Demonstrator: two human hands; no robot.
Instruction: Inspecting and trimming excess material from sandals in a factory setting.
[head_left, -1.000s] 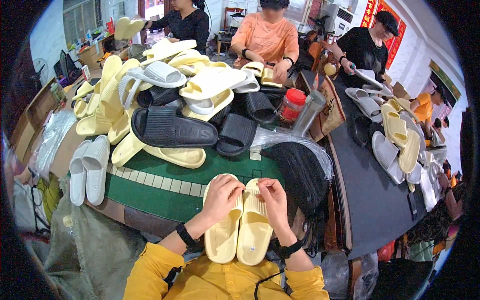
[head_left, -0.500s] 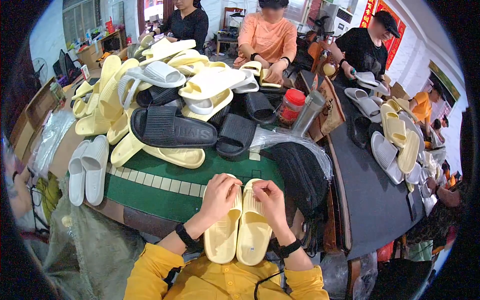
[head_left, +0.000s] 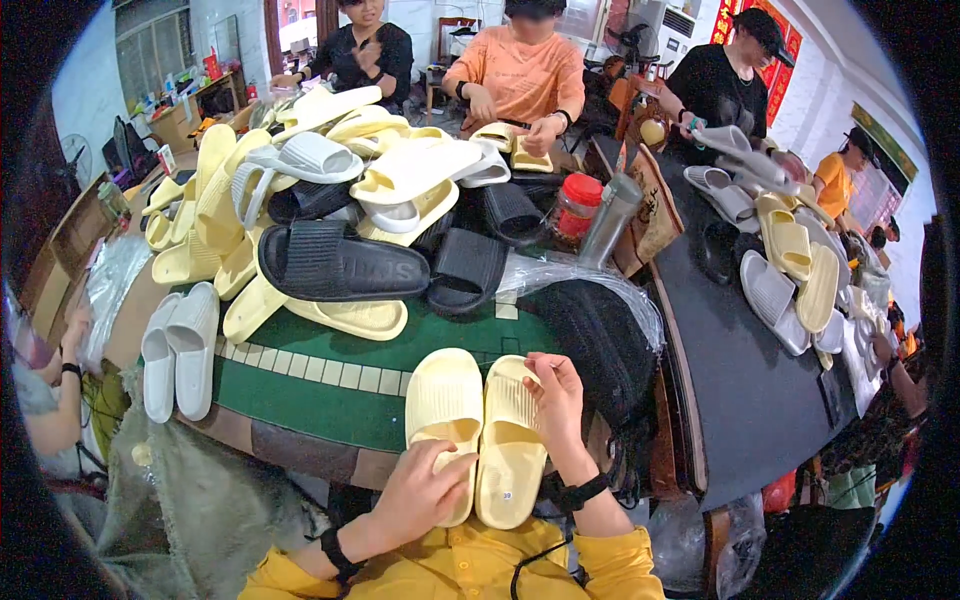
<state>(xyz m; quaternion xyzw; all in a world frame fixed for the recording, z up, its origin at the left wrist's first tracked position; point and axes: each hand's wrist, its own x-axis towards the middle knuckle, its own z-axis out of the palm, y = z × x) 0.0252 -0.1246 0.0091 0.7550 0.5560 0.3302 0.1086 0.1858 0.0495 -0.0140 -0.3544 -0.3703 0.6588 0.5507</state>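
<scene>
A pair of pale yellow slide slippers lies side by side in front of me, toes pointing away. Over the footbed of the left yellow slipper (head_left: 445, 385) is my left hand (head_left: 425, 495), fingers bent and partly apart, with nothing visible in them. My right hand (head_left: 558, 400) is by the toe and strap of the right yellow slipper (head_left: 510, 450), thumb and forefinger drawn together; anything between them is too small to make out. A small pale label sits on that slipper's heel.
Beyond the green mat (head_left: 300, 400) rises a heap of yellow, grey and black slippers (head_left: 340, 262). A grey pair (head_left: 190, 345) stands left. A red-lidded jar (head_left: 577, 207), a metal flask (head_left: 612, 220) and black fabric (head_left: 610, 340) are to the right. Several people work around the tables.
My left hand has moved from the left slipper's toe down toward its footbed, uncovering the strap. My right hand has shifted slightly outward. At right, a person's grey slipper has moved.
</scene>
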